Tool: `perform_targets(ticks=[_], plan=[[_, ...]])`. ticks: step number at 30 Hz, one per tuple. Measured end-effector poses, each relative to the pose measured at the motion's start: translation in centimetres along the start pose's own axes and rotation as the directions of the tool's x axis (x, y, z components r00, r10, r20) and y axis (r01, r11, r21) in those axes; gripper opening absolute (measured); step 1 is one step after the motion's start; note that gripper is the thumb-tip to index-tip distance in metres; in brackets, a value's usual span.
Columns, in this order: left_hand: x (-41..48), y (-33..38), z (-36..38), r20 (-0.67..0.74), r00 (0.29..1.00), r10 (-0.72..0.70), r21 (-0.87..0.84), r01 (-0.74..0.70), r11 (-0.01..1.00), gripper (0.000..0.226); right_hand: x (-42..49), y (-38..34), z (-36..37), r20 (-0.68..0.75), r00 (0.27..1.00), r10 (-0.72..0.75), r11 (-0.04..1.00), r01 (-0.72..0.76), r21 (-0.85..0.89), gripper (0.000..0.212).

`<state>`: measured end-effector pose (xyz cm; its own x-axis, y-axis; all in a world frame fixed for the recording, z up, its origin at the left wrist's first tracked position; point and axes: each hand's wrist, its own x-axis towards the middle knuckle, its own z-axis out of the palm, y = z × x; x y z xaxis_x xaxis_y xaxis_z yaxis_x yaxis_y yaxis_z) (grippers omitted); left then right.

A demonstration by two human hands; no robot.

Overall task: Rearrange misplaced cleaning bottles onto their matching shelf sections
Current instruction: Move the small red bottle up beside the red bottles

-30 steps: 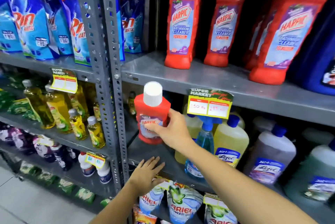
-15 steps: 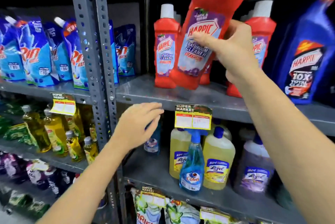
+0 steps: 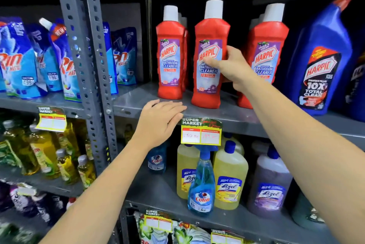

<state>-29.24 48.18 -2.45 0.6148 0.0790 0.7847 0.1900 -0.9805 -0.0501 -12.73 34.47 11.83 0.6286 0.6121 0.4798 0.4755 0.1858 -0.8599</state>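
Note:
A red Harpic bathroom cleaner bottle [image 3: 209,32] with a white cap stands upright on the grey upper shelf [image 3: 138,103], between two like red Harpic bottles, one to its left [image 3: 170,54] and one to its right [image 3: 266,54]. My right hand [image 3: 231,68] is wrapped around its right side, thumb across the label. My left hand [image 3: 160,121] lies flat, fingers together, against the front edge of that shelf, holding nothing.
A large blue Harpic bottle [image 3: 320,60] stands at the right of the upper shelf. Below are yellow and purple Lizol bottles [image 3: 230,180] and a blue Colin spray [image 3: 201,186]. A price tag [image 3: 201,132] hangs on the shelf edge. A perforated steel post [image 3: 87,56] divides off Rin pouches [image 3: 17,62].
My right hand lifted the red Harpic bottle from the lower shelf and has set it upright on the upper shelf among the other red bottles. My left hand rose to the shelf edge.

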Motion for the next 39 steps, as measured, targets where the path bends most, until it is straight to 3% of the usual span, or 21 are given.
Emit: perform_targets(ticks=[7, 13, 18, 23, 31, 39], plan=[[0.0, -0.1, 0.3, -0.052, 0.999, 0.002, 0.004, -0.002, 1.000, 0.039, -0.8, 2.2, 0.0, 0.001, 1.000, -0.011, 1.000, 0.011, 0.001, 0.048], [0.0, 0.0, 0.8, -0.086, 0.996, 0.005, 0.015, -0.003, 1.000, 0.038, -3.0, 4.6, -0.5, 0.023, 1.000, -0.021, 0.978, 0.026, -0.207, 0.076], [-0.1, -0.1, 0.8, -0.096, 0.995, 0.022, 0.024, -0.019, 1.000, 0.039, -2.6, 5.9, 0.0, -0.010, 0.999, -0.046, 0.940, 0.040, -0.339, 0.076], [-0.1, 0.0, 0.9, -0.113, 0.994, 0.011, 0.010, -0.010, 1.000, 0.038, -1.3, 6.8, 0.1, -0.025, 0.999, -0.027, 0.933, 0.016, -0.360, 0.068], [-0.1, -0.1, 0.8, -0.110, 0.994, 0.013, 0.000, -0.013, 1.000, 0.037, 1.2, 8.2, 0.3, -0.030, 0.998, 0.060, 0.952, -0.067, -0.299, 0.073], [-0.1, 0.1, 0.6, -0.089, 0.996, 0.001, 0.002, -0.001, 1.000, 0.036, 1.6, 8.8, -0.4, 0.106, 0.984, 0.144, 0.983, -0.129, -0.132, 0.068]])
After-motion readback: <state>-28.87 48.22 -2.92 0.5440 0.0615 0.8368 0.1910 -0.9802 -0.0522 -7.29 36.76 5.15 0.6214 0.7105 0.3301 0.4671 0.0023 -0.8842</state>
